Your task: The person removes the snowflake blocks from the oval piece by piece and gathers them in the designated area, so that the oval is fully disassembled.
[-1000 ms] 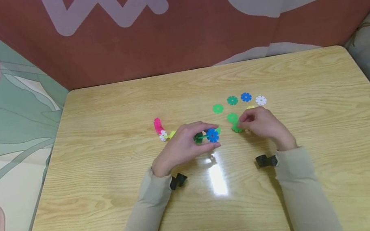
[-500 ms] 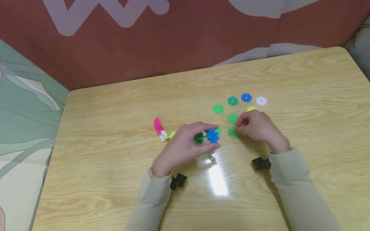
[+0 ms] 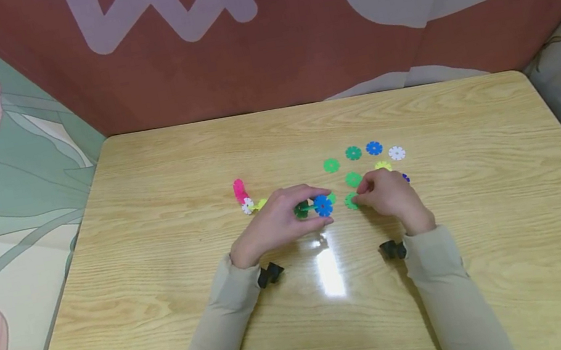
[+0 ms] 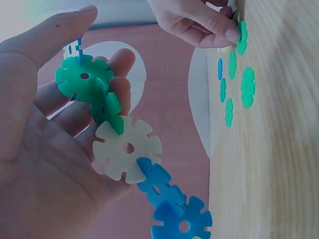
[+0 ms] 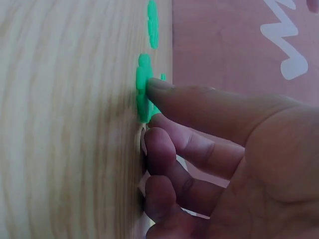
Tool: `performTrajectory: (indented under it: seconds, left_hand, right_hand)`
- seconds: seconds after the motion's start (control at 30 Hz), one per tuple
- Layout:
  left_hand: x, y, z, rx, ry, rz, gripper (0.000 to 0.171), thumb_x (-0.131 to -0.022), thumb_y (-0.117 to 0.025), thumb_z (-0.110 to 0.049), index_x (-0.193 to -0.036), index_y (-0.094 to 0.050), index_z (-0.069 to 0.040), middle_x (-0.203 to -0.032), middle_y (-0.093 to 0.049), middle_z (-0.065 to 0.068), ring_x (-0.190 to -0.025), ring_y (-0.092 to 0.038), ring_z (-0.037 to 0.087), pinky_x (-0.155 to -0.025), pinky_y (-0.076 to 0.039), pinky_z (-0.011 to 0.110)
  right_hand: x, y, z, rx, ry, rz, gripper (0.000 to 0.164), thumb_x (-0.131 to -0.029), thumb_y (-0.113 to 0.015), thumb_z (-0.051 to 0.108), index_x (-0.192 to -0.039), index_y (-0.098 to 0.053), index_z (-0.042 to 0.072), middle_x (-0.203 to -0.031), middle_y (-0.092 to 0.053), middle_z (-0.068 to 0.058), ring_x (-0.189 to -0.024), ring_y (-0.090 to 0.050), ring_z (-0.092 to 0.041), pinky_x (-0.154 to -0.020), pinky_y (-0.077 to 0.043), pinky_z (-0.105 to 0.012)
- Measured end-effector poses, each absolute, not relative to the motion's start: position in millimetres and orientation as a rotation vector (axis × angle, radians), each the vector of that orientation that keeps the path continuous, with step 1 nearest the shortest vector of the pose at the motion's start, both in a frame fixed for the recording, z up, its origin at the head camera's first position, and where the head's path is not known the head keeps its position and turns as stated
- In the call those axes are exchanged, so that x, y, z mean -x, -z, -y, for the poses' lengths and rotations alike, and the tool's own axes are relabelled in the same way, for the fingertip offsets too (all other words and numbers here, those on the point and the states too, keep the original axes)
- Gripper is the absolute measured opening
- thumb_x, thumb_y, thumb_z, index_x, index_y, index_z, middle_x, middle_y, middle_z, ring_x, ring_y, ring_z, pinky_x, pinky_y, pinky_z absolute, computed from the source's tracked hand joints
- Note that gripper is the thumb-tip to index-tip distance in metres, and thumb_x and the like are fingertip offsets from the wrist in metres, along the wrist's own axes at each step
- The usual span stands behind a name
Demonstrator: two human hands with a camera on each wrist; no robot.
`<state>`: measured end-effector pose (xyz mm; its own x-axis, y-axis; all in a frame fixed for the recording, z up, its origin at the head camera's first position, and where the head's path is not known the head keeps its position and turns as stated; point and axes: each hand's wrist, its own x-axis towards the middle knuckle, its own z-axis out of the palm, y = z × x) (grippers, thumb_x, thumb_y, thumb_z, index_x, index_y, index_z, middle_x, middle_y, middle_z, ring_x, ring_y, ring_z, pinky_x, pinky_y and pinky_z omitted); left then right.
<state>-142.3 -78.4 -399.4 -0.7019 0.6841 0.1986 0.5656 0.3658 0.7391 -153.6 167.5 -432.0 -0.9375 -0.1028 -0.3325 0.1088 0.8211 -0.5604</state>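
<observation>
In the head view my left hand (image 3: 278, 218) holds a chain of interlocked plastic snowflake discs, with a blue disc (image 3: 323, 205) at its right end between thumb and fingers. The left wrist view shows green discs (image 4: 83, 77), a whitish disc (image 4: 112, 149) and blue discs (image 4: 184, 224) slotted together across that hand. White and pink discs (image 3: 240, 191) show left of it. My right hand (image 3: 391, 193) pinches a green snowflake disc (image 5: 143, 92) low at the tabletop, thumb on its face and a finger at its edge.
Loose discs lie behind my right hand: a light green one (image 3: 331, 165), a dark green one (image 3: 353, 153), a blue one (image 3: 374, 148), a white one (image 3: 397, 152) and a yellow one (image 3: 383, 165). Another green disc (image 3: 353, 179) is just beyond the pinched one. A wall backs the wooden table (image 3: 171, 319).
My right hand has moved left across the table, bringing the green disc closer to my left hand. The yellow disc and a dark blue disc are more exposed. My left hand stays still.
</observation>
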Motion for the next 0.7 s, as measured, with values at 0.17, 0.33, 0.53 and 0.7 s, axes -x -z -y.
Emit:
performTrajectory:
  seconds: [0.17, 0.33, 0.53, 0.7]
  left_hand:
    - [142, 399, 79, -1.113, -1.270, -2.473, 0.047, -0.082, -0.078, -0.020, -0.124, -0.063, -0.006, -0.110, -0.070, 0.004, -0.093, -0.063, 0.014, -0.079, -0.052, 0.019]
    - [141, 399, 80, -1.074, -1.282, -2.477, 0.051, -0.083, -0.077, -0.017, -0.130, -0.059, -0.005, -0.121, -0.067, 0.009, -0.101, -0.063, 0.014, -0.086, -0.053, 0.023]
    - [143, 398, 79, -1.070, -1.301, -2.484, 0.051, -0.085, -0.075, -0.018, -0.131, -0.058, -0.005, -0.124, -0.066, 0.008, -0.104, -0.064, 0.014, -0.091, -0.051, 0.023]
    - [143, 400, 79, -1.110, -1.340, -2.483, 0.049, -0.085, -0.073, -0.015, -0.130, -0.058, -0.003, -0.124, -0.066, 0.008, -0.105, -0.065, 0.013, -0.090, -0.051, 0.022]
  right_hand:
    - [155, 428, -166, 0.054, 1.034, -2.647, 0.030, -0.093, -0.064, 0.036, -0.090, -0.068, 0.006, -0.084, -0.066, -0.009, -0.074, -0.054, -0.020, -0.065, -0.042, -0.029]
    - [151, 409, -159, 0.223, 1.416, -2.500, 0.043, -0.098, -0.054, 0.042, -0.098, -0.069, 0.002, -0.089, -0.066, -0.016, -0.078, -0.058, -0.029, -0.067, -0.049, -0.034]
    - [136, 383, -142, 0.403, 1.524, -2.433, 0.024, -0.095, -0.063, 0.029, -0.101, -0.070, 0.007, -0.090, -0.069, -0.011, -0.081, -0.062, -0.028, -0.068, -0.052, -0.032]
    - [127, 374, -127, 0.451, 1.456, -2.505, 0.022, -0.087, -0.073, 0.032, -0.096, -0.071, 0.013, -0.087, -0.070, 0.000, -0.081, -0.062, -0.016, -0.072, -0.051, -0.031]
